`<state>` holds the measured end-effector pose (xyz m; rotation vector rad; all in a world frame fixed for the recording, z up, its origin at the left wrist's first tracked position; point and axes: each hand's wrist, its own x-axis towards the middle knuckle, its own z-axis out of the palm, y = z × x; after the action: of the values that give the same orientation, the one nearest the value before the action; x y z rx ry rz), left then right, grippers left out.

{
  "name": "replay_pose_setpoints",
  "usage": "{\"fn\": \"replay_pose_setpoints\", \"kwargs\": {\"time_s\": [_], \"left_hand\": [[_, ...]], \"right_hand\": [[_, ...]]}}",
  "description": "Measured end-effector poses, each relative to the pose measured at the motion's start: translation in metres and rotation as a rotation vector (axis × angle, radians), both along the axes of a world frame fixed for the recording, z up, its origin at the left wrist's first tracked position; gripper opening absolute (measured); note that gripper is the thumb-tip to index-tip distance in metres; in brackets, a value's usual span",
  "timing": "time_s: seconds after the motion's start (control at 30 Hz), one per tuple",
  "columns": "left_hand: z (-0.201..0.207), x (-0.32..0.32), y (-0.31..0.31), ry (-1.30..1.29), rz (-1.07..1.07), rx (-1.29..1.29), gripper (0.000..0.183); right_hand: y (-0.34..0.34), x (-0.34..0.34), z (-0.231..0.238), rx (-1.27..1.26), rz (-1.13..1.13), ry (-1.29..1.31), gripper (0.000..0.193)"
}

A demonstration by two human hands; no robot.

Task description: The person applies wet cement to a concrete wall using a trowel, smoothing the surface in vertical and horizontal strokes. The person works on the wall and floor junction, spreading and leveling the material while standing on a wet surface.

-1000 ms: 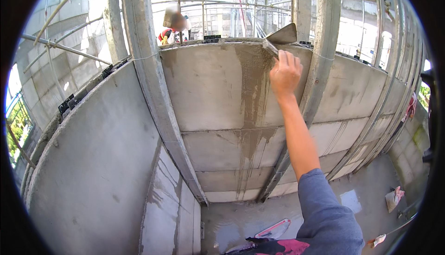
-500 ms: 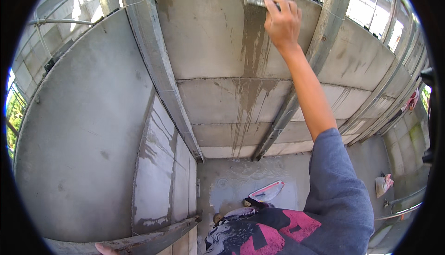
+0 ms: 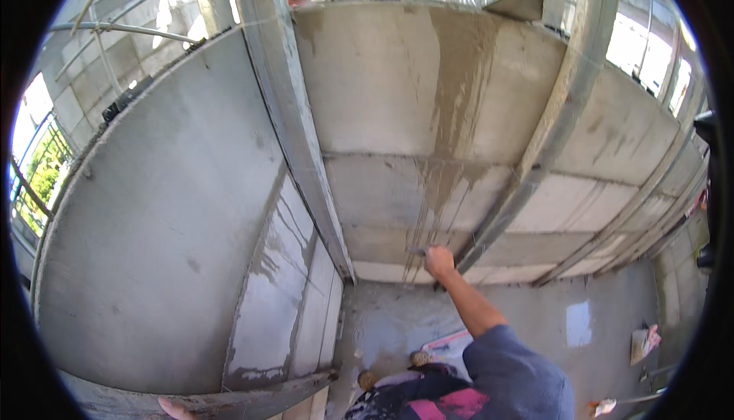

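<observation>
Right hand (image 3: 439,261) dropped from wall top to low streak, grip closed on brush (image 3: 417,251), bare floor (image 3: 535,321) below

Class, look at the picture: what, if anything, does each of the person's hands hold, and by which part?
The right hand grips a small tool by its handle end, against the block wall. The left hand rests on a wall edge, holding nothing.

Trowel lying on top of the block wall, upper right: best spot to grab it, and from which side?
Judging from the view, the trowel lies flat on the top edge of the block wall, with only its grey wedge-shaped blade showing. Its handle is not visible, so it likely points to the far side. Reach over the top from above and take the handle, not the thin blade.
</observation>
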<state>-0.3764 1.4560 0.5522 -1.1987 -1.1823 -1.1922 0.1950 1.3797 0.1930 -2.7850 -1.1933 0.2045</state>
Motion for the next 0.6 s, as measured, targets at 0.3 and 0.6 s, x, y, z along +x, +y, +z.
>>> {"fn": "replay_pose_setpoints", "kwargs": {"time_s": [0.3,0.6], "left_hand": [[-0.021,-0.008,0.003,-0.010,0.041,0.043,0.083],[-0.008,0.011,-0.002,-0.048,0.018,0.004,0.051]], "right_hand": [[0.096,-0.013,0.404,1.184,0.267,0.117,0.048],[0.213,0.045,0.651,0.950,-0.001,-0.105,0.026]]}}
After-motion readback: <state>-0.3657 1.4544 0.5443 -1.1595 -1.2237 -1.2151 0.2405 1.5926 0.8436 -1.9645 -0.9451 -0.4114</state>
